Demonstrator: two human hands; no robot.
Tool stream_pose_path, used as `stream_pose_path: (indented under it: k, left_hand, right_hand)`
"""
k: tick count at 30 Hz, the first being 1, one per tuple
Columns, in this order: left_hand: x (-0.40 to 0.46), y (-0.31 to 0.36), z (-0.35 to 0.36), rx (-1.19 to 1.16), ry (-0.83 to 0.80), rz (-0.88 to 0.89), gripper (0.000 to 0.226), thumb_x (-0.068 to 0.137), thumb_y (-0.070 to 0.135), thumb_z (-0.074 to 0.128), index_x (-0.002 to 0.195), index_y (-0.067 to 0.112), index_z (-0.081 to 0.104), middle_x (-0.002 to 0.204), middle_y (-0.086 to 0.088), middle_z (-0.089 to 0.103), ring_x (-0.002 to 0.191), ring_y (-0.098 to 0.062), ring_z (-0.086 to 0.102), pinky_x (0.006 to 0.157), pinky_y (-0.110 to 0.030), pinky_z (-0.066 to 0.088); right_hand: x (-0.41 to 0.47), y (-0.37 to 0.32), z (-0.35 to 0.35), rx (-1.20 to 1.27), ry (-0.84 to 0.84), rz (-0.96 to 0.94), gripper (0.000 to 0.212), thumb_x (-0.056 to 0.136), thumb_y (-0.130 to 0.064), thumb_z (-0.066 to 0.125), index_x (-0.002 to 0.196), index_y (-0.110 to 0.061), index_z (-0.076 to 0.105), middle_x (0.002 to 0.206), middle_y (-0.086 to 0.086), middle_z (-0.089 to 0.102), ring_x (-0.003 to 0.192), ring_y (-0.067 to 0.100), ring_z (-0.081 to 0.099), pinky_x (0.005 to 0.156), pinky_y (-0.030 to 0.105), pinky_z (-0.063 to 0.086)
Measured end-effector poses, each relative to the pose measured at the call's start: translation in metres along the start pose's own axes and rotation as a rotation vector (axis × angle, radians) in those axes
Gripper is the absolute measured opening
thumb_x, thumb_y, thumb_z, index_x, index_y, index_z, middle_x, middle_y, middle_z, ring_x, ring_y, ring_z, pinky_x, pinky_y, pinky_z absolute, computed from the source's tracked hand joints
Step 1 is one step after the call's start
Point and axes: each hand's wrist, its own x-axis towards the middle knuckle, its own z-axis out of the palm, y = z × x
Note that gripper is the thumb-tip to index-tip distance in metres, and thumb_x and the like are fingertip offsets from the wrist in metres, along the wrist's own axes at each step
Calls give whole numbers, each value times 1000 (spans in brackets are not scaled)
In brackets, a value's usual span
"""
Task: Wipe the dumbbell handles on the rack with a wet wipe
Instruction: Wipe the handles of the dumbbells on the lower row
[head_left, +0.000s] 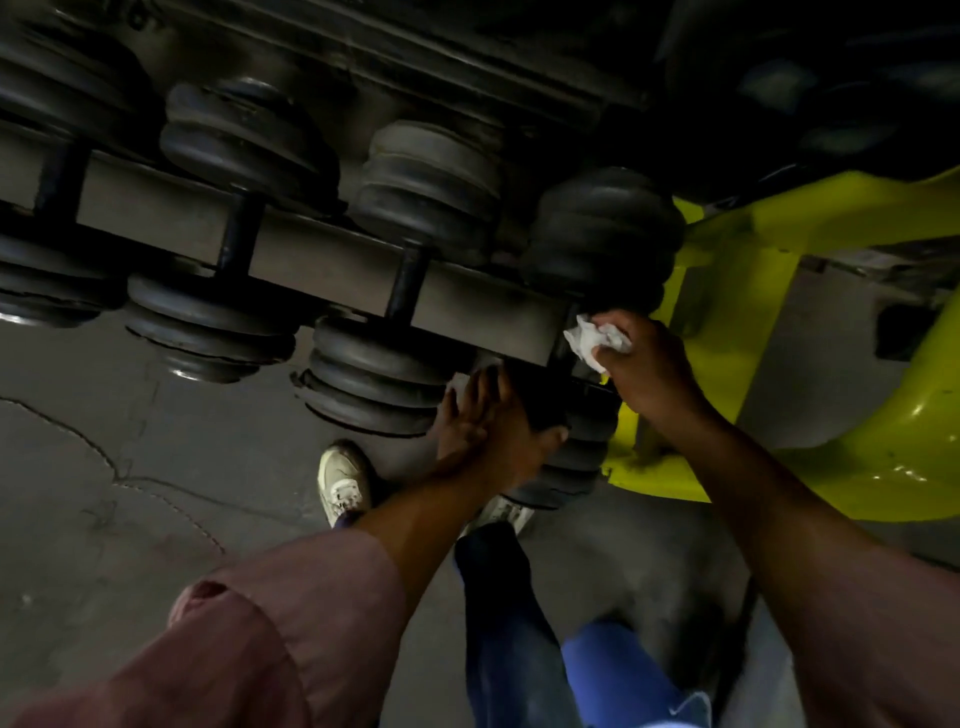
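1. The grey flat-barred metal rack (332, 270) runs diagonally across the view and carries a row of dumbbells with dark, ribbed, stacked rubber plates.
2. The rightmost black dumbbell (602, 239) sits at the end of the rack, beside the glossy lime-yellow painted metal frame (737, 291). Its far head is a rounded stack of matte discs; its near head lies below the rack bar, partly hidden by the hands.
3. The right hand (644, 358) has its fingers curled around a crumpled white wet wipe (592, 338). The wipe is bunched into soft folds and is pressed at the dark, narrow handle of the rightmost dumbbell, just at the rack's end.
4. The left hand (488, 415) rests with straight, spread fingers flat on the near head of the same dumbbell; it grips nothing.
5. The neighbouring dumbbells (415, 249) have slim black cylindrical handles crossing the rack bar; the handle surfaces look smooth.
6. The left arm wears a loose, rolled pink fabric sleeve (291, 613).
7. The floor (130, 467) is dull grey concrete with thin irregular cracks. Two worn pale shoes (343, 483) stand on it below the rack.
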Motion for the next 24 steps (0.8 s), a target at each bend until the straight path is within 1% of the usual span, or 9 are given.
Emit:
stream_pose_path:
  k: [2,6,10,13,16,18,21,23,24]
  left_hand:
    - [3,13,11,-62,-66,-74,119,85,79,51,162,15,-12,171,-7,-10,157,-27,-6,125,-52,2]
    - [6,25,21,-117,4,-173,134,74,83,62,160,16,-16,170,-4,-15,157,-28,-6,125,-56,9]
    - [6,26,25,-83,-17,-189,137,70,89,57,159,18,-18,169,-3,-19,157,-27,-8,125,-57,7]
    - [6,27,24,-75,-4,-191,137,71,89,57,159,17,-18,169,-4,-19,157,-27,-8,125,-57,7]
    - [4,26,25,-77,14,-178,135,72,88,58,160,17,-16,170,-5,-16,157,-28,-6,126,-55,7]
    - [4,26,25,-79,22,-164,134,72,87,59,160,17,-13,170,-5,-14,157,-28,-5,125,-55,9]
    - [4,25,26,-105,48,-147,133,71,86,62,161,19,-9,171,-6,-11,157,-29,-3,125,-57,10]
    - [4,25,26,-106,61,-138,133,70,86,62,161,19,-9,171,-7,-10,157,-29,-3,125,-57,11]
    - [4,24,26,-104,63,-137,133,71,86,62,161,19,-8,171,-6,-10,157,-29,-3,124,-57,12]
  right_hand:
    - [2,11,-5,-11,-37,-63,35,84,-8,65,115,-24,69,115,1,70,106,23,63,86,31,49]
    - [5,22,-5,-40,-129,-184,45,83,-1,62,120,-26,67,121,-3,68,111,19,61,90,27,47]
    - [8,24,7,-83,-230,-253,48,81,-1,57,118,-30,67,123,-4,66,114,17,61,95,25,47]
    - [12,22,15,-122,-238,-312,45,82,-4,57,116,-32,68,125,-1,60,114,18,59,99,27,47]
    - [14,19,21,-170,-256,-327,35,89,-12,61,121,-25,69,123,6,55,110,21,58,91,19,41]
    - [16,20,25,-206,-307,-362,27,92,-21,62,118,-23,71,119,8,55,107,23,60,89,21,42]
    - [13,19,25,-313,-433,-398,21,97,-31,53,102,-23,72,115,6,56,104,24,60,86,31,47]
    - [12,16,23,-440,-416,-456,21,96,-33,50,96,-24,69,116,0,56,105,22,59,80,33,47]
    - [12,15,22,-488,-398,-486,20,95,-32,50,97,-25,69,118,-2,56,106,22,59,79,33,46]
